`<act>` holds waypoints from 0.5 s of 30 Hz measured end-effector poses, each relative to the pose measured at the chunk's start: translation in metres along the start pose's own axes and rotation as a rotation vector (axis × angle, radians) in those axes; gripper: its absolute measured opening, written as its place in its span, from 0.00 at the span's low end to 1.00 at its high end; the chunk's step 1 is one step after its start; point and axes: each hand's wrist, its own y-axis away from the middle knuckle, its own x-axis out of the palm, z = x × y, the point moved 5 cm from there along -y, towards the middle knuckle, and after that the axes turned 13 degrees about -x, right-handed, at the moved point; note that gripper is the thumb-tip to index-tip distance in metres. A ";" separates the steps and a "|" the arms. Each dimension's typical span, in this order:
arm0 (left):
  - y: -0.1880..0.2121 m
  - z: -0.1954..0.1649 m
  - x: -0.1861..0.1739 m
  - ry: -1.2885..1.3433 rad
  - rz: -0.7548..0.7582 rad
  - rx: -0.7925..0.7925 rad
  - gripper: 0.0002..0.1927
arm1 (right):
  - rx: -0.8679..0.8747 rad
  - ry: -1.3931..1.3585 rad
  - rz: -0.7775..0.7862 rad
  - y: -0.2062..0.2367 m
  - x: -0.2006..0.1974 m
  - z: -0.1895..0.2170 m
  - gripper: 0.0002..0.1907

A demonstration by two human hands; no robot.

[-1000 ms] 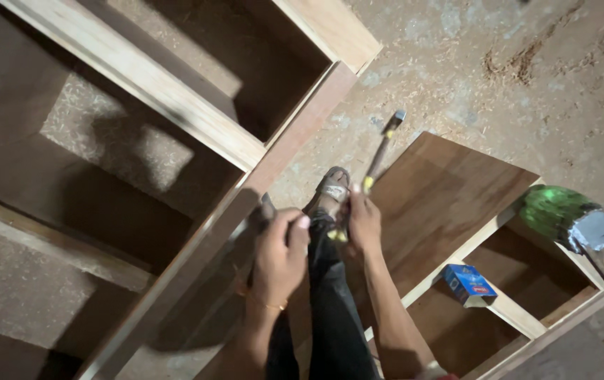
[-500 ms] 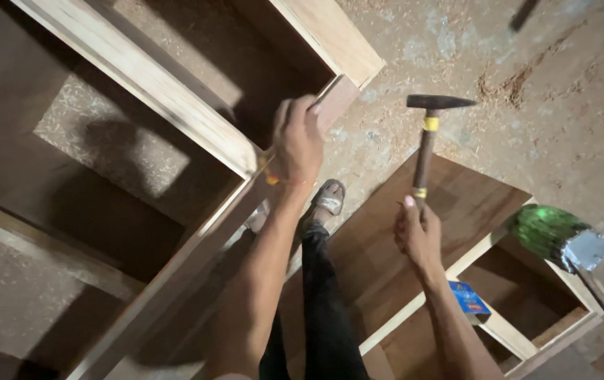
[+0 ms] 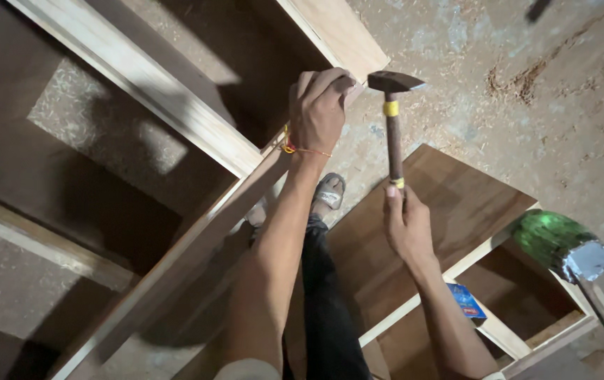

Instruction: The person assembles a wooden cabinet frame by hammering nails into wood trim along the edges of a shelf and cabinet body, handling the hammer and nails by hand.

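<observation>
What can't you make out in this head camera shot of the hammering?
- Anything pinched at the wooden frame: hidden by the left hand.
- End of the hammer handle: covered by the right hand.
- Small blue box: partly behind the forearm.
- Green object: blurred.

Left hand [image 3: 319,109] fist-clenched, arm outstretched, right hand [image 3: 407,225] closed, raised
</observation>
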 end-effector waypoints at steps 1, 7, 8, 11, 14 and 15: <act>0.000 -0.001 0.000 -0.006 -0.012 0.010 0.04 | -0.053 0.106 0.001 -0.002 0.000 0.005 0.20; 0.004 -0.004 0.000 -0.080 -0.049 0.059 0.04 | -0.061 0.269 0.038 -0.011 -0.001 0.013 0.19; 0.006 -0.003 0.000 -0.079 -0.037 0.046 0.04 | -0.034 0.272 0.048 -0.011 -0.002 0.011 0.19; 0.008 -0.002 -0.002 -0.076 -0.023 0.041 0.04 | -0.028 0.246 0.036 -0.008 -0.006 0.010 0.18; 0.008 -0.002 -0.002 -0.079 0.006 0.038 0.05 | -0.100 0.194 -0.011 -0.005 -0.010 0.009 0.17; 0.007 -0.002 -0.002 -0.078 0.020 0.031 0.04 | -0.120 0.198 -0.019 -0.004 -0.011 0.008 0.17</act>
